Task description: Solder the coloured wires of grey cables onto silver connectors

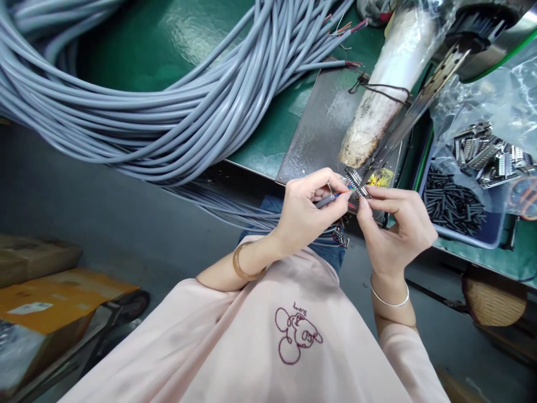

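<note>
My left hand is closed on the end of a grey cable, whose thin coloured wires stick out past the fingertips. My right hand pinches one end of a metal multi-pin connector. The wire tips meet the connector's row of pins; whether any is joined to it I cannot tell. Just above both hands hangs the scorched lower end of a white wrapped tube, beside a long thin metal piece. Something small and yellow lies behind the connector.
A thick bundle of grey cables covers the left of the green table. A dark metal plate lies under the tube. On the right, a blue bin holds black sleeves and bagged metal connectors. Cartons stand lower left.
</note>
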Demonstrator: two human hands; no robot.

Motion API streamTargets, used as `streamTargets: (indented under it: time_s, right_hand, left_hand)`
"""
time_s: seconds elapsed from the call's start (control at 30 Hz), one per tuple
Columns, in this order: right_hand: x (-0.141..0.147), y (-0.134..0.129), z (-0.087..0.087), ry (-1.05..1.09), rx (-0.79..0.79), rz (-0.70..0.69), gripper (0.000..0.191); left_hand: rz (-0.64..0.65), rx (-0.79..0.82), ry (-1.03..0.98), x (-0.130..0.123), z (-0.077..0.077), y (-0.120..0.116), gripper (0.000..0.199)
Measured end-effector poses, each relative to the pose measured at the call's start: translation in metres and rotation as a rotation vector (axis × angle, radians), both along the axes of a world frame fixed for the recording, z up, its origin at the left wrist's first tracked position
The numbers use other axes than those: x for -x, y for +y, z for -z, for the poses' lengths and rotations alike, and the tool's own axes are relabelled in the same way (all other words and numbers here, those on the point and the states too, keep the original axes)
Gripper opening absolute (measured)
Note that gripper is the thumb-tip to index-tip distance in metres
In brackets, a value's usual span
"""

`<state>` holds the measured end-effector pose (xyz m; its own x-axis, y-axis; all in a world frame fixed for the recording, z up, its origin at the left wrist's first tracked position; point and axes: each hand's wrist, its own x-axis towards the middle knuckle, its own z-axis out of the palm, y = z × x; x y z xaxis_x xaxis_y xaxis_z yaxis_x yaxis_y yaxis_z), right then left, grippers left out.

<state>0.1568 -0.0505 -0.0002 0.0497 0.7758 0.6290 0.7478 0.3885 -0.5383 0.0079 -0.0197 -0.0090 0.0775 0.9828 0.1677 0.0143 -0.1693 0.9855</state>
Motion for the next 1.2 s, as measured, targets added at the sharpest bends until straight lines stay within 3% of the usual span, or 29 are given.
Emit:
streamTargets:
  time_s: [0.27, 0.53, 0.73, 0.87, 0.97, 1.07, 1.2]
  right_hand:
    - [0.002, 0.002, -0.007, -0.05, -0.064, -0.006, 0.016]
    - [0.002, -0.006, 0.002, -0.166, -0.088, 0.02, 0.016]
    - [-0.012, -0.017, 0.001, -0.051, -0.078, 0.021, 0.01]
    - [-0.02, -0.023, -0.01, -0.434, -0.106, -0.024, 0.033]
    - [-0.019, -0.022, -0.015, -0.594, 0.009, -0.113, 0.028]
    - [-0.016, -0.022, -0.013, -0.518, 0.098, -0.102, 0.01]
    - [-0.014, -0.024, -0.007, -0.326, 0.128, 0.017, 0.005]
  left_hand:
    - [-0.002, -0.117, -0.009, 0.002, -0.003, 0.003, 0.007]
    - [0.065, 0.049, -0.002, 0.003, 0.0, 0.0, 0.009]
    - [0.162, 0.19, -0.076, 0.004, 0.0, -0.003, 0.013]
    - [0.258, 0.23, -0.072, 0.005, 0.001, -0.008, 0.009]
    - [0.267, 0.166, -0.043, 0.006, 0.002, -0.012, 0.008]
    - [0.246, 0.16, -0.06, 0.008, 0.001, -0.016, 0.006]
    - [0.303, 0.29, -0.209, 0.01, 0.0, -0.017, 0.011]
